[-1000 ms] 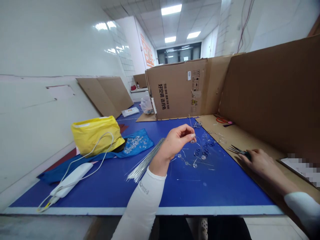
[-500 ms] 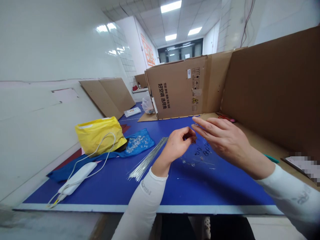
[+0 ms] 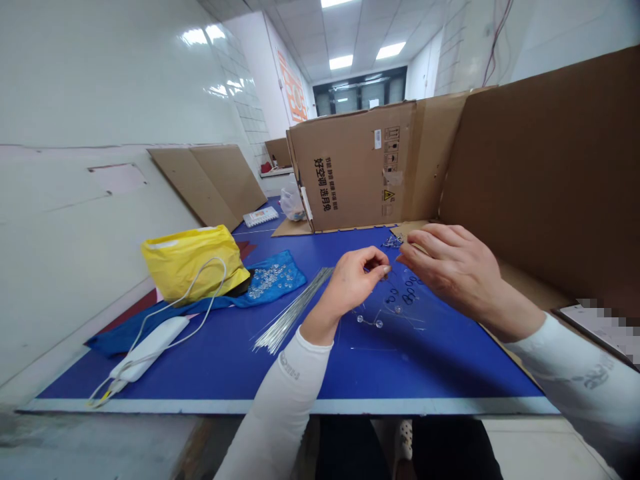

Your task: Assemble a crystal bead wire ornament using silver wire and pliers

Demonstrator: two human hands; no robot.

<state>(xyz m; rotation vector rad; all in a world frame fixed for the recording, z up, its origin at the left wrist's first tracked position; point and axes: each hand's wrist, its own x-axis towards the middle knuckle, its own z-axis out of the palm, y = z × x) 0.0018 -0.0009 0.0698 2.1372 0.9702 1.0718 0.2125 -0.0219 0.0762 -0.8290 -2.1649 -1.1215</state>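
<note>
My left hand (image 3: 356,279) hovers over the blue table with thumb and forefinger pinched on what looks like a thin wire, too fine to follow. To its right, my right hand (image 3: 453,267) has its fingers bent and drawn together; whatever is at its tips is hidden. Below the hands lie clear beads (image 3: 379,324) joined by fine wire. Several dark rings (image 3: 409,292) rest between and beneath the hands. Beside my left wrist is a bundle of thin silvery wires (image 3: 293,313). Small shiny pieces (image 3: 393,241) lie beyond the fingertips.
Clear beads (image 3: 270,280) lie on a blue cloth (image 3: 293,270) at left, next to a yellow bag (image 3: 193,263). A white power strip (image 3: 150,350) with a looping cable sits near the front left. Cardboard (image 3: 355,173) walls the back and right (image 3: 545,187).
My right hand's fingers have bent inward from a straighter pose, and the hand has shifted slightly right, uncovering the small shiny pieces. My left hand keeps its pinch. The view has tilted slightly.
</note>
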